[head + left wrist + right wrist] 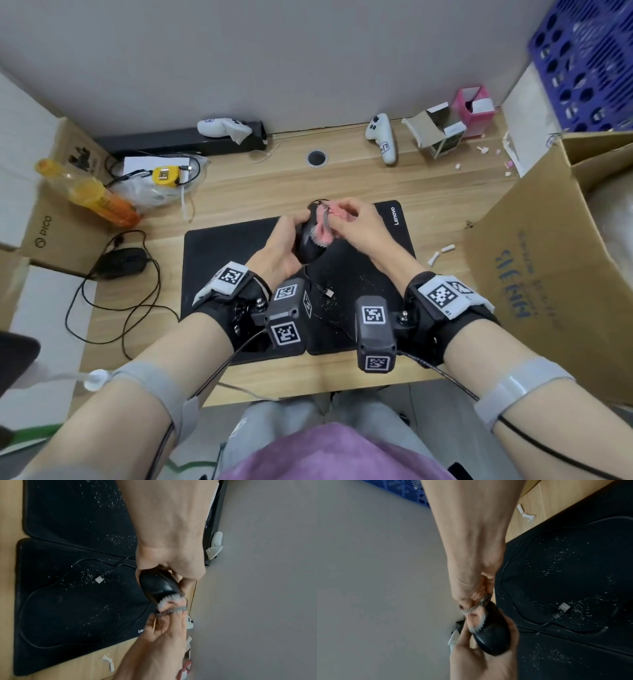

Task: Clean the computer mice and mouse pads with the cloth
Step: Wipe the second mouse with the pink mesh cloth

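My left hand (291, 236) grips a black wired mouse (310, 251), lifted above the two overlapping black mouse pads (219, 260). My right hand (356, 222) pinches a pink cloth with a grey-white edge (323, 226) and presses it on the mouse's front. The left wrist view shows the mouse (157, 586) in my left hand (171, 563) with the cloth (171, 604) at its tip. In the right wrist view my right hand (476, 591) bunches the cloth (476, 614) against the mouse (493, 635). White specks dot the pads (72, 596), and the mouse's cable and USB plug (329, 293) lie there.
A second black mouse (121, 262) with a looped cable lies left of the pads. An orange bottle (92, 197), a yellow tape measure (165, 175), two white controllers (382, 137), small boxes and a large cardboard box (548, 260) ring the wooden desk (260, 178). White scraps (442, 253) lie right of the pads.
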